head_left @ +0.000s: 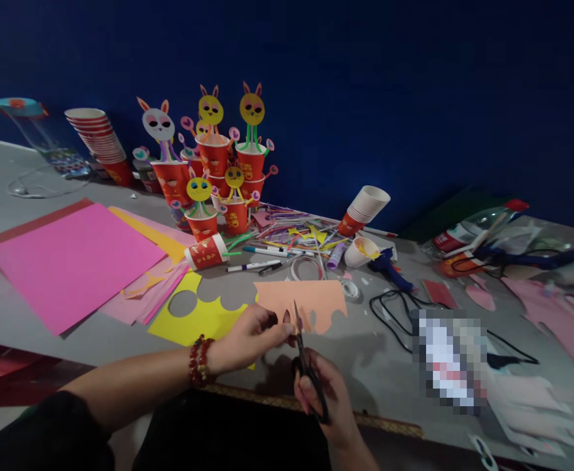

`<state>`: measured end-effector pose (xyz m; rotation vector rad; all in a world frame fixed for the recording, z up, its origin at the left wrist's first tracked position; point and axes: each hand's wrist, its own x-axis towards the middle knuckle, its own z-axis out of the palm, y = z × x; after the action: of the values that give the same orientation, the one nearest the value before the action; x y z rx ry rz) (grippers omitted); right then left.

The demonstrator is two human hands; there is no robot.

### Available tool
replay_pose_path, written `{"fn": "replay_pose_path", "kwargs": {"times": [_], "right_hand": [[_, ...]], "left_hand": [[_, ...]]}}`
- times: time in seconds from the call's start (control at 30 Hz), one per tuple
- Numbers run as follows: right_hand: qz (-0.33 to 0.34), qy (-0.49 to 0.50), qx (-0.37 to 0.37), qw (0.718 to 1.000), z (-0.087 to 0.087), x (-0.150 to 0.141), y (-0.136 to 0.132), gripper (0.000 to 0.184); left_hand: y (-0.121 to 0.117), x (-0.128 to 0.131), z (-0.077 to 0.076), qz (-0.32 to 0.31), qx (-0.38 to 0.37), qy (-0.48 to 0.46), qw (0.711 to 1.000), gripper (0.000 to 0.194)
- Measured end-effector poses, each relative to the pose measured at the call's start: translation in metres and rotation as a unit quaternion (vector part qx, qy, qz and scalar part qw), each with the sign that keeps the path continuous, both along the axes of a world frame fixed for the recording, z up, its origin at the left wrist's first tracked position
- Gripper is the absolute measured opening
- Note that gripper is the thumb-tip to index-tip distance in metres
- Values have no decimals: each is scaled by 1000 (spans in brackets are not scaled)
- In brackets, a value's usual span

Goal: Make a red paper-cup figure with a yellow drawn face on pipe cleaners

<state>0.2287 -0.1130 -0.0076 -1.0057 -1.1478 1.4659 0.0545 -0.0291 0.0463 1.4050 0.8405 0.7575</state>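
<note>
My right hand (328,392) grips a pair of scissors (302,356) by black handles, its blades pointing up and away from me. Just left of the blades, my left hand (252,333) pinches a small paper piece (287,318) with a dark, pointed centre. Thumb and forefinger are closed on it, close to the scissors. Behind both hands lies a peach paper sheet (306,296) with rounded cutouts along its near edge. A yellow sheet (203,317) with round holes is partly under my left hand.
Red paper cups (215,157) with paper rabbit figures stand at the back. Pink sheets (78,261) lie left. Straws and markers (287,239) are heaped in the middle. A blue glue gun (389,268) and its black cord lie right, near a plastic bottle (468,229).
</note>
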Motion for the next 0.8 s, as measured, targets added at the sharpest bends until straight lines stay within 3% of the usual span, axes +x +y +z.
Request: {"fn": "replay_pose_path", "kwargs": {"times": [0.17,0.33,0.63,0.8], "right_hand": [[5,-44,13,999,-4,5,0,46],[12,-11,-2,1000,-6,3,-1,45],[30,-19,-7,999,12,1,2,51],[27,-28,-13,999,11,1,2,51]], "left_hand": [[2,-1,1,13,23,-24,999,45],[0,1,3,23,30,-14,999,45],[-2,2,9,25,18,-16,999,45],[-2,2,8,21,16,-12,1000,46]]}}
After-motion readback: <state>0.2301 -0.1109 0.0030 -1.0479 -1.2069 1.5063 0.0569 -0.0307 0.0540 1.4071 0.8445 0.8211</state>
